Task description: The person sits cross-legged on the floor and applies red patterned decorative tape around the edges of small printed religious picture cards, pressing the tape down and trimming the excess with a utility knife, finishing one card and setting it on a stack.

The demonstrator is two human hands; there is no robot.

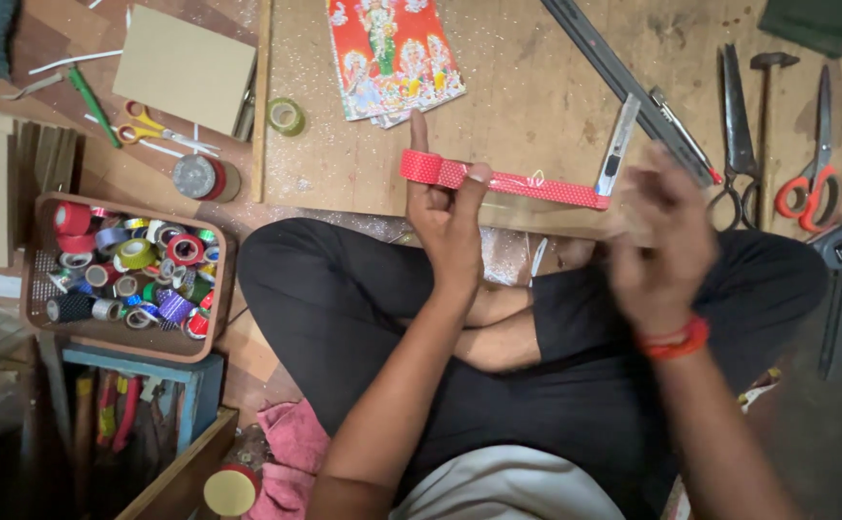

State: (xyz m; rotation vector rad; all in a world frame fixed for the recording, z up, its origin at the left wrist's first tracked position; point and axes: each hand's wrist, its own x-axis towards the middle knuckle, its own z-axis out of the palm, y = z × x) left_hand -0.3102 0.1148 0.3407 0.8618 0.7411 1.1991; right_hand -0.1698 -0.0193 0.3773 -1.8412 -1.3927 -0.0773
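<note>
A roll of red dotted tape (422,166) hangs on the raised index finger of my left hand (448,220), with my thumb pressed on it. A strip of the tape (536,187) runs from the roll rightward to my right hand (660,246), which is blurred and pinches the strip's far end. A box cutter (617,146) lies on the wooden board (536,96) just above that end. I sit cross-legged in black trousers under both hands.
A basket of several coloured tape rolls (127,270) stands at my left. Red-orange scissors (156,130), a cardboard sheet (186,67) and tape rolls (286,116) lie beyond it. Printed pictures (392,58) lie ahead. Shears (737,135), a hammer (765,96) and scissors (811,178) lie right.
</note>
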